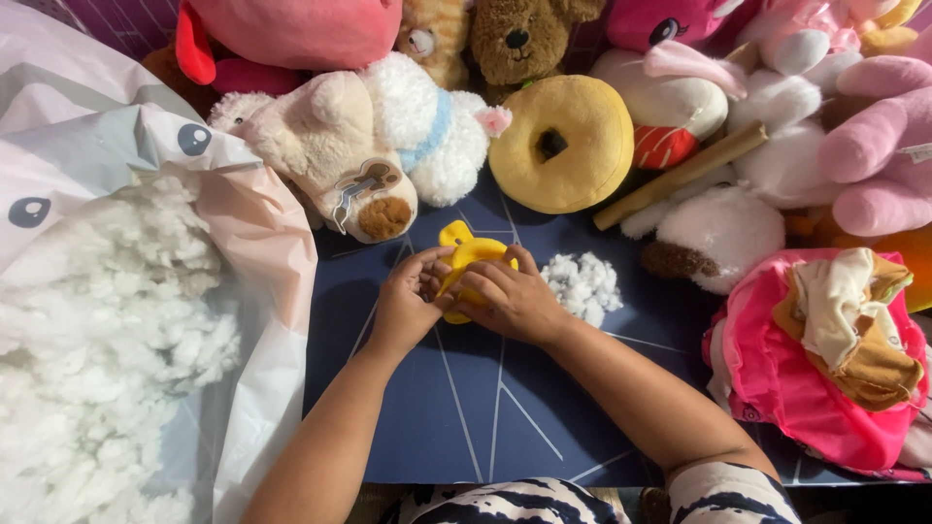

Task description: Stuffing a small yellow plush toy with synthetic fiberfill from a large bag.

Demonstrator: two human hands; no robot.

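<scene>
Both hands work at the centre of the dark blue desk (pixel 485 408), which carries thin white lines. The left hand (pixel 410 303) and the right hand (pixel 513 299) are closed around a small yellow plush piece (pixel 464 254); the fingers of both pinch its lower part, and its upper end projects toward 12 o'clock above the fingertips. The piece rests on or just above the desk; contact cannot be confirmed.

At 3 o'clock from the right hand, just beside it, lies a small clump of white stuffing (pixel 582 284). At 9 o'clock, well apart, a large open bag (pixel 257 252) with printed eyes holds a mass of loose white fibre fill (pixel 107 340).

At 12 o'clock stands a yellow ring-shaped plush cushion (pixel 563 144). At 11 o'clock lies a cream plush dog (pixel 340 155), touching a white fluffy plush (pixel 437 131). At 4 o'clock sits a pink fabric bundle (pixel 796 378) with beige cloth on top.
</scene>
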